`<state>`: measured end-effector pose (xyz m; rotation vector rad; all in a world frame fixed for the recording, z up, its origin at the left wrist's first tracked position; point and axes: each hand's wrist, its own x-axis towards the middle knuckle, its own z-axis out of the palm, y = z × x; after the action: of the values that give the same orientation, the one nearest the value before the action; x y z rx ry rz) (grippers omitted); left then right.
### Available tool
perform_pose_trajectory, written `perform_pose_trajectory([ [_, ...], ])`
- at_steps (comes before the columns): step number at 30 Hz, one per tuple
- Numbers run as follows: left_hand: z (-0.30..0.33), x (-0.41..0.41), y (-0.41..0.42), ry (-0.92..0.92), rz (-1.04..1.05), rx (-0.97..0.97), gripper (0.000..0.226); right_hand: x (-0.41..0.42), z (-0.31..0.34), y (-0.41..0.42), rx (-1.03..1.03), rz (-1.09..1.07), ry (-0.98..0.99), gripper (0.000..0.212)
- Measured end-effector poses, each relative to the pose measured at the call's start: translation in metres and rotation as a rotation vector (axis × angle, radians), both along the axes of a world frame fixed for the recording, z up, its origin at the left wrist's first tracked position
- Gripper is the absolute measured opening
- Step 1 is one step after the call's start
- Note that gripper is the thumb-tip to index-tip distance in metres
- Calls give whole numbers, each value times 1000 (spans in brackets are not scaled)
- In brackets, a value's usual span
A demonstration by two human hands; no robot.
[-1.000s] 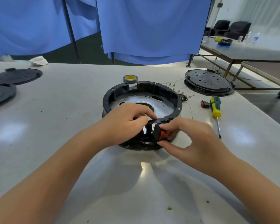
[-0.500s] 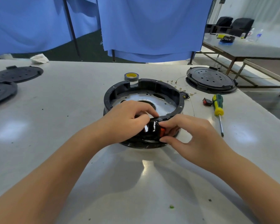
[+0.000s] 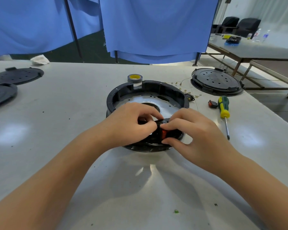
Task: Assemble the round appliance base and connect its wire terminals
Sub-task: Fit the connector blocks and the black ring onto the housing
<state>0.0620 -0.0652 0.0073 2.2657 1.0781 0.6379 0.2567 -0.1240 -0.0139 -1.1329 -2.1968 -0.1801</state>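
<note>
- Both hands at near rim of round black plastic appliance base (image 3: 163, 87)
- left hand (image 3: 131, 123) fingers curled, gripping rim
- right hand (image 3: 191, 131) pinches red rocker switch (image 3: 164, 133)

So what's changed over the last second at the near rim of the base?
The right hand has closed in round the red switch, its fingertips now meeting the left hand over the round base wall; thumb under the switch. The left hand keeps its grip there. Base, screwdriver, spare switch and tape roll stayed put.
</note>
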Motion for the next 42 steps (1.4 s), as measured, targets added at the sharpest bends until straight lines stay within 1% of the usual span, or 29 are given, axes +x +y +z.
perform_pose_trajectory([
  [5, -1, -1, -1, 31, -21, 35, 35, -2, 3, 4, 10, -29, -39, 25],
  [11, -1, -3, 2, 77, -71, 68, 39, 0, 8, 10, -167, -1, -10, 24],
  [15, -4, -3, 2, 47, -46, 77, 33, 1, 7, 14, -242, 17, 57, 22],
  [17, -5, -2, 2, 33, -40, 84, 29, 1, 4, 15, -236, 27, 91, 23],
  [20, -5, -1, 3, 43, -38, 101, 26, 1, 1, 16, -218, 40, 120, 27],
  [22, -6, -1, 2, 72, -28, 143, 28, 1, 0, 16, -216, 23, 128, 33],
  [24, -6, 0, 2, 91, -12, 154, 33, 2, 3, 17, -243, -16, 129, 42],
  [26, -5, -1, 2, 86, -11, 121, 34, 3, 9, 20, -297, -15, 90, 45],
  [28, -5, -1, 3, 86, -9, 113, 30, 4, 15, 23, -363, 19, 62, 40],
  [31, -6, -2, 2, 86, -3, 124, 27, 7, 22, 26, -472, 47, 125, 29],
  [33, -5, -3, 2, 76, -7, 115, 26, 9, 24, 27, -508, 52, 169, 21],
  [37, -5, -2, 2, 54, -5, 108, 23, 8, 21, 29, -488, 45, 248, 12],
  [42, -5, -1, 0, 28, -3, 106, 21, 6, 17, 31, -449, 53, 296, 8],
])
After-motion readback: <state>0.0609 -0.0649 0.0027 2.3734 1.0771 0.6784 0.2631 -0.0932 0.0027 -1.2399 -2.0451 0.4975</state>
